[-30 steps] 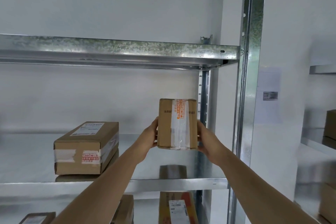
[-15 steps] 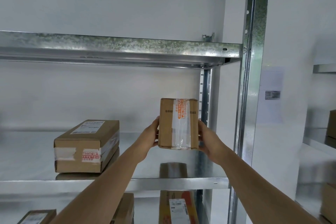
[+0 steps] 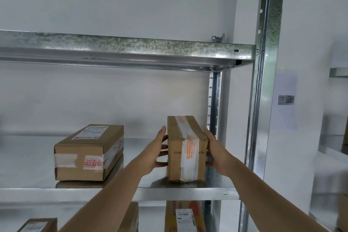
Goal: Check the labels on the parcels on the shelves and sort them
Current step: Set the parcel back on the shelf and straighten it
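A small brown parcel (image 3: pixel 186 149) with clear and orange-printed tape rests on the middle metal shelf (image 3: pixel 169 188), near its right end. My left hand (image 3: pixel 157 153) presses its left side and my right hand (image 3: pixel 216 153) presses its right side. No label shows on its visible faces. A larger brown parcel (image 3: pixel 88 152) lies to the left on the same shelf, with a white label on top and red-printed tape on its front.
The upper shelf beam (image 3: pixel 128 49) runs overhead. A galvanised upright post (image 3: pixel 263 88) stands close to the right. Below are more parcels, one with a label (image 3: pixel 185 216), another at the lower left (image 3: pixel 37 225). A paper sheet (image 3: pixel 286 100) hangs on the wall.
The small parcel was held up in the air on end; now it is tipped flat and lowered onto the shelf. Both hands came down with it.
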